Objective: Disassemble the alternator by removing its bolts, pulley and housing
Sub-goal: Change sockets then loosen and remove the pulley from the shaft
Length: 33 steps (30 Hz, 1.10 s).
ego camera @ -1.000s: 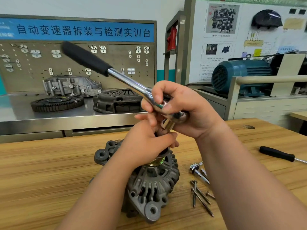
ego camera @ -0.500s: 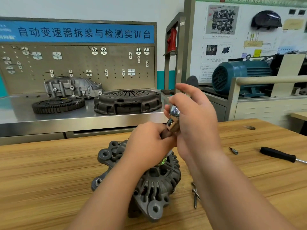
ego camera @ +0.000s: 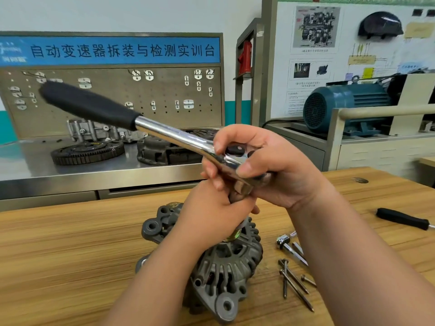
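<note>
Fingers point(ego camera: 244, 169) of the right hand point(ego camera: 277, 170) are curling tight round the chromed head of the ratchet wrench point(ego camera: 169, 134). Its smooth steel shaft and matte black grip are angling up-left, grip end blurred. Left hand point(ego camera: 211, 212) is wrapping round the pulley point(ego camera: 231, 236), with only a brassy grooved rim showing below. Socket point(ego camera: 242, 188) is mostly hidden between the hands. Alternator point(ego camera: 226, 267), ribbed grey cast metal, is sitting mid wood-grain worktop point(ego camera: 58, 255), long thin bolts point(ego camera: 295, 283) lying just right of it.
</note>
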Tool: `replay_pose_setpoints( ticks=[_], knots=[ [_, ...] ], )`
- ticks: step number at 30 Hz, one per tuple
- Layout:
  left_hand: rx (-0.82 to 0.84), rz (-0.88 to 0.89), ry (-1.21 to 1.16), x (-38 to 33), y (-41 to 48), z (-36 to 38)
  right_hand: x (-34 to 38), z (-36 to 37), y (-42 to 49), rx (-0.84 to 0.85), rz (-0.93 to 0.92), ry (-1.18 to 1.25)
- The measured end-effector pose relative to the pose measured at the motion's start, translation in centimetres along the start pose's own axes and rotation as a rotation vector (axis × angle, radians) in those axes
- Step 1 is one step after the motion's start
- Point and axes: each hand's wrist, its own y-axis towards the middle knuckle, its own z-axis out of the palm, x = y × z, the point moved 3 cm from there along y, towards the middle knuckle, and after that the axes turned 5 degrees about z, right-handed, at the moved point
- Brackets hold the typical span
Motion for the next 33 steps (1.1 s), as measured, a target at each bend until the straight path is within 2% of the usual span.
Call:
replay_pose_setpoints(
  ticks=[2,7,9,13,15,17,20,23,25,30,31,33],
  knots=[
    [0.001,-0.017,0.031,0.0,0.0,0.0,-0.1,0.1,-0.1,-0.163,-0.022,-0.024],
    [-0.034,-0.091,0.093,0.0,-0.1,0.3,-0.3,0.6,-1.0,-0.781,-0.044,-0.191],
    [-0.040,-0.092,0.112,0.2,-0.1,0.4,0.0,0.2,-1.7,-0.891,0.030,-0.208],
    [-0.041,-0.099,0.105,0.4,0.1,0.5,0.7,-0.3,-1.6,-0.988,0.170,-0.052],
    [-0.044,-0.107,0.109,0.4,0.1,0.5,1.0,-0.2,-1.1,-0.939,0.204,-0.069],
    [-0.053,-0.121,0.105,0.6,0.1,0.4,1.7,-0.1,-0.4,-0.823,0.290,-0.232],
    [-0.039,-0.133,0.100,0.7,0.0,0.4,3.3,0.4,0.6,-0.650,0.434,-0.705],
    [-0.025,-0.143,0.078,0.8,0.1,0.5,4.1,1.2,1.5,-0.474,0.472,-1.170],
    [-0.015,-0.152,0.042,0.9,0.3,0.6,4.2,1.6,1.6,-0.385,0.448,-1.217],
    [0.005,-0.086,0.059,0.9,0.3,0.6,4.4,2.7,1.3,-0.067,0.327,-1.087],
    [0.000,-0.078,0.079,0.8,0.2,0.6,4.3,3.1,1.3,-0.025,0.306,-1.095],
    [-0.028,-0.070,0.111,0.7,0.0,0.4,4.2,3.1,1.5,-0.052,0.261,-1.090]
  ],
)
